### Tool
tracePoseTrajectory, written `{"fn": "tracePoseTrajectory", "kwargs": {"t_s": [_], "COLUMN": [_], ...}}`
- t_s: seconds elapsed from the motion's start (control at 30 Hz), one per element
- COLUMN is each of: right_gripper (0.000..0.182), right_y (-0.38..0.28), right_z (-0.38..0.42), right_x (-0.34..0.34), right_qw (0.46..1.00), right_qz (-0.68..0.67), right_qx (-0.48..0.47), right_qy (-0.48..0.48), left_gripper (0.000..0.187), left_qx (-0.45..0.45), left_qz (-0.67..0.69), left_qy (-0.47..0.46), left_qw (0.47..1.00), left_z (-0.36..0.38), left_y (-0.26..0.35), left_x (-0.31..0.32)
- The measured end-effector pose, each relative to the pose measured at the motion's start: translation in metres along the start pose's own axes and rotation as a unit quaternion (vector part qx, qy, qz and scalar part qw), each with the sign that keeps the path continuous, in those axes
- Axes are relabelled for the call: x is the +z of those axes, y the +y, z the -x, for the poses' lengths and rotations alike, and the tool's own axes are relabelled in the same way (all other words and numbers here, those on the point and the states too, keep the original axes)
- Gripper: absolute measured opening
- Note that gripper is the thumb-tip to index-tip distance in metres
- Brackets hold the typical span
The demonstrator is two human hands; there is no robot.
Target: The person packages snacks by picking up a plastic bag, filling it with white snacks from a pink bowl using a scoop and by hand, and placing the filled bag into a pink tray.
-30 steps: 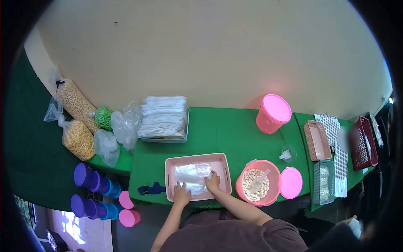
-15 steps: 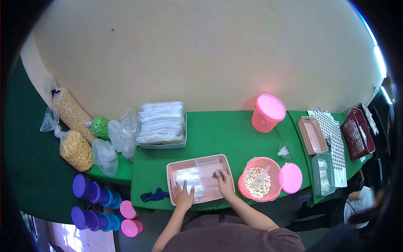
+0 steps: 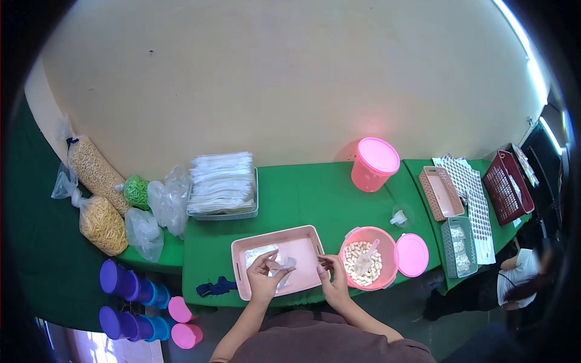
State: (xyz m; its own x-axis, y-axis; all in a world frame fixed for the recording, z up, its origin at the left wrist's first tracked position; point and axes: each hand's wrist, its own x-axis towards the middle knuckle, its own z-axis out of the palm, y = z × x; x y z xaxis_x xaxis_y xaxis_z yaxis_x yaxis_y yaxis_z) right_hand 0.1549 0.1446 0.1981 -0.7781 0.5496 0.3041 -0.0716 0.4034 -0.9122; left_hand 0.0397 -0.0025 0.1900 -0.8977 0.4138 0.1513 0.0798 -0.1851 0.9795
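Note:
In front of me is a pink tray (image 3: 310, 237) with a stack of clear plastic bags (image 3: 260, 251) in its left part. Over that stack, my left hand (image 3: 262, 283) is closed on a small clear plastic bag (image 3: 285, 265), pinched between thumb and fingers. My right hand (image 3: 334, 284) hovers at the tray's right edge, thumb and fingers apart, and I see nothing in it. Just right of it stands an open pink tub (image 3: 393, 266) of pale, peanut-like pieces (image 3: 357, 272), with a clear scoop (image 3: 365, 261) lying in them.
A pink lid (image 3: 413, 255) lies beside the tub. Behind are a lidded pink container (image 3: 370, 172) and a basket of stacked white packets (image 3: 223, 184). Snack bags (image 3: 100, 175) lie left, baskets (image 3: 442, 193) right. Another person (image 3: 514, 281) is at the lower right.
My left hand has lifted off the stack and now pinches a small bag. The right hand has left the larger clear sheet and moved to the tray's right edge. The view shifted slightly.

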Motion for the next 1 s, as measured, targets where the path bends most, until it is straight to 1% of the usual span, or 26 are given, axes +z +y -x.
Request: {"fn": "tracePoseTrajectory", "kwargs": {"t_s": [0.03,0.07,0.13,0.17,0.2,0.27,0.3,0.33,0.4,0.43,0.47,0.5,0.53,0.57,0.6,0.63,0.67,0.7,0.73,0.77,0.8,0.87,0.9,0.93,1.0], "right_gripper": [0.025,0.025,0.025,0.027,0.027,0.03,0.035,0.035,0.037,0.037,0.036,0.035,0.035,0.034,0.033,0.025,0.025,0.021,0.017,0.012,0.012,0.011,0.013,0.013,0.024], "right_y": [0.0,-0.001,-0.005,-0.008,-0.008,-0.007,-0.001,0.002,0.007,0.008,0.009,0.008,0.005,-0.001,-0.002,0.001,0.002,0.002,0.002,0.003,0.0,-0.007,-0.004,-0.002,0.001], "right_z": [0.0,0.0,0.001,0.0,-0.002,-0.008,-0.009,-0.011,-0.013,-0.016,-0.019,-0.023,-0.028,-0.031,-0.034,-0.035,-0.038,-0.041,-0.043,-0.043,-0.045,-0.046,-0.047,-0.051,-0.058], "right_x": [-0.006,-0.01,-0.019,-0.023,-0.027,-0.035,-0.039,-0.045,-0.057,-0.063,-0.07,-0.078,-0.088,-0.098,-0.106,-0.112,-0.119,-0.127,-0.134,-0.137,-0.14,-0.149,-0.152,-0.156,-0.164], "right_qw": [0.999,0.999,0.984,0.982,0.982,0.968,0.963,0.963,0.951,0.952,0.956,0.959,0.961,0.969,0.97,0.976,0.976,0.979,0.981,0.989,0.989,0.989,0.989,0.989,0.989], "right_qz": [-0.039,-0.038,-0.118,-0.115,-0.115,-0.161,-0.177,-0.178,-0.216,-0.216,-0.201,-0.184,-0.181,-0.102,-0.022,-0.005,-0.004,0.024,0.051,0.059,0.06,0.097,0.104,0.105,-0.006], "right_qx": [0.03,0.031,0.091,0.089,0.089,0.122,0.137,0.136,0.154,0.153,0.128,0.104,0.103,0.083,0.064,0.054,0.054,0.043,0.031,0.028,0.028,0.036,0.034,0.034,0.039], "right_qy": [-0.022,-0.018,-0.102,-0.122,-0.119,-0.147,-0.152,-0.149,-0.16,-0.157,-0.172,-0.188,-0.184,-0.21,-0.235,-0.212,-0.21,-0.198,-0.187,-0.134,-0.132,-0.109,-0.101,-0.099,-0.14], "left_gripper": [0.045,0.045,0.042,0.042,0.042,0.042,0.04,0.04,0.041,0.053,0.053,0.057,0.062,0.072,0.072,0.069,0.067,0.067,0.063,0.059,0.059,0.054,0.054,0.051,0.048], "left_qx": [-0.021,-0.021,0.077,0.092,0.093,0.174,0.185,0.187,0.269,0.271,0.273,0.266,0.259,0.27,0.272,0.262,0.251,0.251,0.253,0.255,0.256,0.294,0.293,0.294,0.293], "left_qz": [-0.02,-0.019,-0.101,-0.121,-0.121,-0.181,-0.183,-0.183,-0.242,-0.264,-0.263,-0.309,-0.354,-0.371,-0.368,-0.364,-0.359,-0.358,-0.333,-0.308,-0.306,-0.281,-0.28,-0.272,-0.262], "left_qy": [0.022,0.018,-0.029,-0.048,-0.051,-0.085,-0.093,-0.095,-0.131,-0.186,-0.189,-0.191,-0.193,-0.207,-0.21,-0.233,-0.256,-0.257,-0.259,-0.261,-0.262,-0.216,-0.217,-0.204,-0.193], "left_qw": [0.999,0.999,0.992,0.987,0.987,0.964,0.961,0.961,0.923,0.907,0.906,0.893,0.878,0.864,0.864,0.863,0.862,0.862,0.871,0.879,0.878,0.887,0.888,0.893,0.899], "left_z": [0.001,0.002,0.003,0.004,0.005,0.006,0.006,0.005,0.004,0.003,0.003,0.003,0.002,0.0,-0.002,-0.004,-0.006,-0.008,-0.009,-0.01,-0.012,-0.014,-0.015,-0.016,-0.018], "left_y": [0.006,0.005,0.008,0.01,0.012,0.02,0.024,0.023,0.019,0.019,0.019,0.03,0.038,0.04,0.038,0.036,0.033,0.026,0.016,0.008,0.004,-0.002,-0.002,-0.002,0.001], "left_x": [0.005,0.01,0.021,0.027,0.034,0.05,0.058,0.063,0.074,0.077,0.084,0.095,0.105,0.113,0.121,0.129,0.136,0.141,0.144,0.148,0.152,0.16,0.163,0.166,0.173]}}
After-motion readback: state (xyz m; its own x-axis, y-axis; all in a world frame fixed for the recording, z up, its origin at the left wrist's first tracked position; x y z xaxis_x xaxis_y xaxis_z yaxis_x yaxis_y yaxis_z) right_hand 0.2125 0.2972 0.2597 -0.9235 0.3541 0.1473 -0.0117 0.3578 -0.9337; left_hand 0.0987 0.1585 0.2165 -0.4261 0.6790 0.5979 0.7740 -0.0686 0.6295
